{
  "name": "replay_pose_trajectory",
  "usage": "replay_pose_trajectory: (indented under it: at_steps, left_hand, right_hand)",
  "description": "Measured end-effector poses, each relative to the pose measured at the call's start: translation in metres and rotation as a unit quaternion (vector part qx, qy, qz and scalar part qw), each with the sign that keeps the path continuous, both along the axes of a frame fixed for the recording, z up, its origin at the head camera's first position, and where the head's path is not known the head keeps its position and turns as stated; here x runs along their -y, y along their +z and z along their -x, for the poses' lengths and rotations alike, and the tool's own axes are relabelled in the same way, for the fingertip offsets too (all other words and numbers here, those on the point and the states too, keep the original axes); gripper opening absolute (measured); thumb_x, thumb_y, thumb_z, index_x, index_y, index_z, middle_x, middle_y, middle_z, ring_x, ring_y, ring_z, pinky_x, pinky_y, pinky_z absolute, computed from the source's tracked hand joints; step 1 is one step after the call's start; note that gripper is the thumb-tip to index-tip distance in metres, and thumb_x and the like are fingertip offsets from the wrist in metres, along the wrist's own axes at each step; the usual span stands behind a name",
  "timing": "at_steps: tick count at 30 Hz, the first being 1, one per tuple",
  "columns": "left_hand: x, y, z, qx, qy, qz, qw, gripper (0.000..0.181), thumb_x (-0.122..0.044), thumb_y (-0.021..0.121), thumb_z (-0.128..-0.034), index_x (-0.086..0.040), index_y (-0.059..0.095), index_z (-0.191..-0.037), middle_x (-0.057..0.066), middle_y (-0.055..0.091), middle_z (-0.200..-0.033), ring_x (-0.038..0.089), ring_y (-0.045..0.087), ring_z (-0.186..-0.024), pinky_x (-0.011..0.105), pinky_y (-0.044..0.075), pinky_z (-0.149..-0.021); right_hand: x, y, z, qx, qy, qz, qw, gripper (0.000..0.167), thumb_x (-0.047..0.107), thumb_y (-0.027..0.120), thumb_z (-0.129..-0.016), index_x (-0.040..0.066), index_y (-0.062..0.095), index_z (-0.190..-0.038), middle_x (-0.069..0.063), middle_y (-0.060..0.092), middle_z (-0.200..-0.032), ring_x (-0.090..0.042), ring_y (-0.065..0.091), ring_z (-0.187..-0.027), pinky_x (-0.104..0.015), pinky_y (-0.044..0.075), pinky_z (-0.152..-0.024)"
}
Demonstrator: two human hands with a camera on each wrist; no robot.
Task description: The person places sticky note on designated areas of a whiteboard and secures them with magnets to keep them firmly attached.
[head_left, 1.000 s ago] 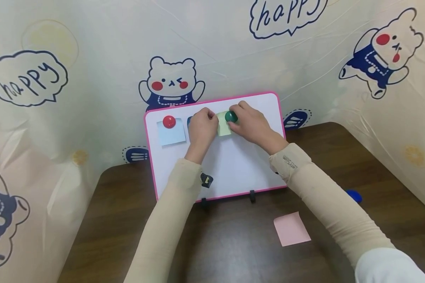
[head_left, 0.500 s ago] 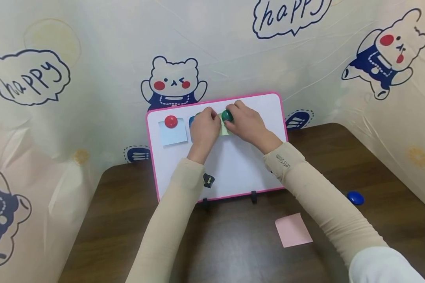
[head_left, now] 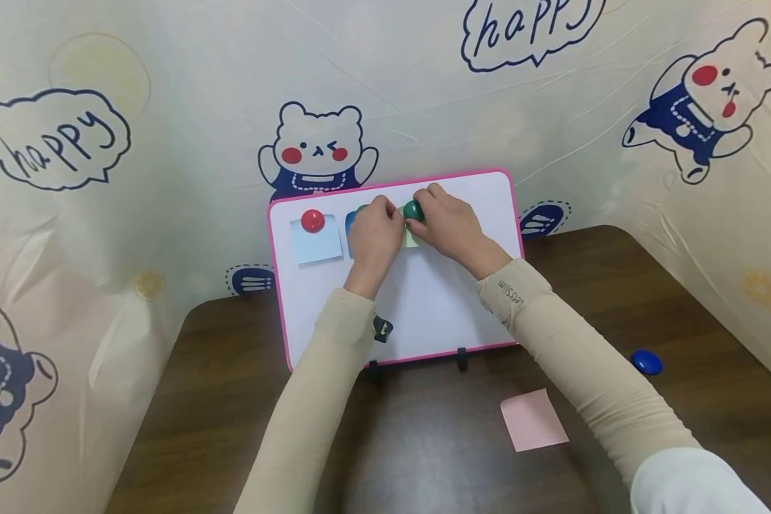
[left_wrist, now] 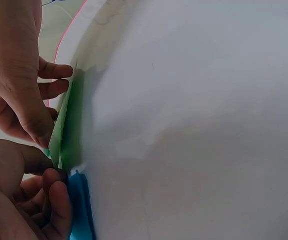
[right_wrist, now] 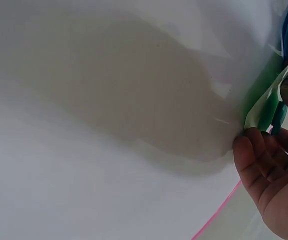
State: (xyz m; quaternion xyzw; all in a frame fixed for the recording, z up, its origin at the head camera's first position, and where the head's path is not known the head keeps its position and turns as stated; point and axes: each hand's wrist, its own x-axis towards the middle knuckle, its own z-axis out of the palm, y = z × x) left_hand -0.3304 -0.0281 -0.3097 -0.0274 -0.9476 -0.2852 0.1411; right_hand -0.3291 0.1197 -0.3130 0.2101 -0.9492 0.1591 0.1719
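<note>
On the whiteboard (head_left: pixel 437 300), a pale green sticky note (head_left: pixel 411 240) lies near the top edge, between my hands. My left hand (head_left: pixel 377 232) pinches its left edge. My right hand (head_left: pixel 452 228) grips a round green magnet (head_left: pixel 413 210) over the note's upper part. Seen from the left wrist, the green note (left_wrist: pixel 72 120) stands slightly off the board. A darker blue note (head_left: pixel 350 234) is mostly hidden behind my left hand, with a sliver of another green magnet (head_left: pixel 362 209) at its top. Farther left, a red magnet (head_left: pixel 313 220) sits on a light blue note (head_left: pixel 317 248).
A pink sticky note (head_left: pixel 535 421) lies on the brown table (head_left: pixel 417 457) in front of the board. A blue magnet (head_left: pixel 647 362) rests right of my right forearm. Black feet (head_left: pixel 462 358) support the board, which carries a small black patch (head_left: pixel 383 329) low down.
My right hand has shifted slightly left with the green magnet, closer to my left hand, covering more of the green note. My left hand keeps its pinch.
</note>
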Motion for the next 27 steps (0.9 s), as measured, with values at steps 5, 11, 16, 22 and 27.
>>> replay_pose_trajectory:
  at_steps: [5,11,16,22,27]
  left_hand:
    - [-0.0003,0.0004,-0.0004,-0.005,0.003,0.001,1.0,0.013,-0.023,0.061,-0.1003,-0.01,0.061,-0.097,0.003,0.061,-0.079,0.02,0.058,-0.077,0.034,0.048,-0.07]
    - [0.0003,0.0008,-0.0014,-0.001,0.006,0.002,1.0,0.013,-0.023,0.061,-0.1001,-0.01,0.061,-0.098,0.004,0.06,-0.08,0.021,0.057,-0.079,0.035,0.048,-0.072]
    - [0.0013,0.001,-0.0018,-0.005,0.005,0.008,0.9999,0.012,-0.022,0.06,-0.0999,-0.01,0.06,-0.097,0.004,0.06,-0.079,0.022,0.057,-0.078,0.037,0.047,-0.071]
    - [0.0023,-0.0008,-0.0018,-0.002,-0.001,0.008,1.0,0.013,-0.023,0.06,-0.1004,-0.01,0.061,-0.1,0.004,0.06,-0.08,0.021,0.056,-0.079,0.036,0.047,-0.073]
    - [0.0041,-0.0038,-0.0035,-0.008,-0.007,-0.001,0.9999,0.015,-0.024,0.06,-0.1008,-0.01,0.062,-0.103,0.004,0.062,-0.084,0.021,0.057,-0.08,0.038,0.049,-0.075]
  right_hand:
    - [0.0001,-0.0014,0.0016,-0.012,0.003,-0.002,0.9999,0.042,0.03,0.069,-0.097,0.001,0.056,-0.125,-0.015,0.054,-0.109,-0.025,0.057,-0.09,-0.038,0.054,-0.08]
    - [0.0001,-0.0037,0.0043,-0.029,0.006,-0.007,0.9995,0.043,0.029,0.071,-0.096,0.001,0.057,-0.126,-0.015,0.053,-0.107,-0.025,0.057,-0.088,-0.038,0.054,-0.078]
    - [0.0006,-0.0043,0.0053,-0.029,0.001,-0.008,0.9995,0.041,0.029,0.07,-0.097,0.002,0.058,-0.125,-0.015,0.052,-0.105,-0.025,0.057,-0.087,-0.038,0.054,-0.075]
    - [0.0006,-0.0041,0.0051,-0.027,-0.003,-0.01,0.9996,0.041,0.029,0.07,-0.097,0.001,0.057,-0.125,-0.015,0.052,-0.105,-0.025,0.056,-0.086,-0.038,0.053,-0.075]
    - [-0.0007,-0.004,0.0024,-0.021,-0.005,-0.013,0.9997,0.044,0.03,0.07,-0.097,0.002,0.056,-0.128,-0.015,0.053,-0.107,-0.026,0.057,-0.088,-0.039,0.054,-0.077]
